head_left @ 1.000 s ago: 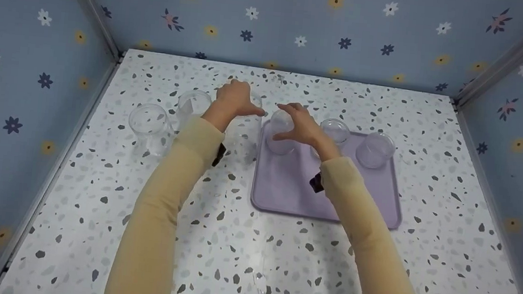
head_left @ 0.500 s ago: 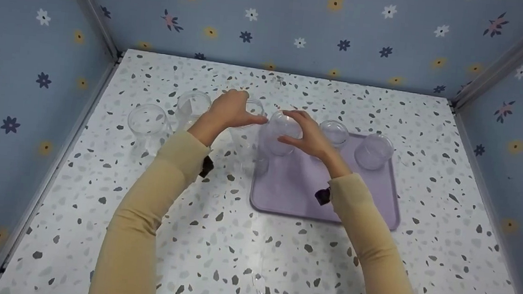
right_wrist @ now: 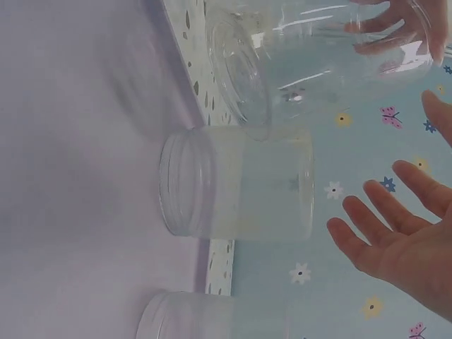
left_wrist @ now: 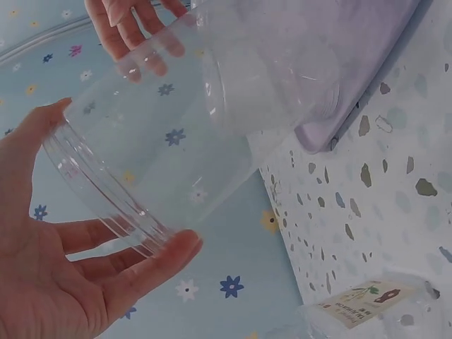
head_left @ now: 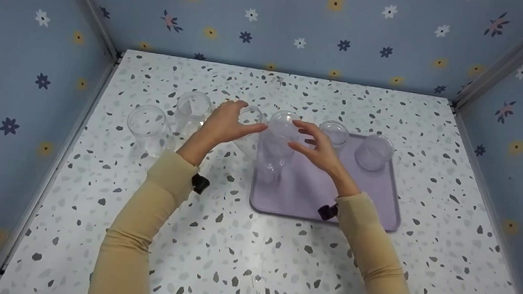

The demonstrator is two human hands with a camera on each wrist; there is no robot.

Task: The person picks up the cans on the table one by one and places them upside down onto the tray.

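Counter [head_left: 213,266], white speckled; jar count left to right is 2 + 1 + 3. Far left: plain jar [head_left: 146,122], then labeled jar [head_left: 194,104] just beside it, both clear. Next, left hand [head_left: 221,123], thumb one side and fingers the other, pinching the rim of one held jar [left_wrist: 159,131]. Held jar: colorless, see-through, smooth cylindrical wall, ridged rim, glossy highlights. It's tilted, lower end over the left edge of one lilac tray [head_left: 295,197]; can't tell if it touches. Tray's back row, three clear jars: left tray jar [head_left: 281,120], middle tray jar [head_left: 333,133], right tray jar [head_left: 374,152]. Right hand [head_left: 321,153] near the first two, fingers spread, loosely bent.
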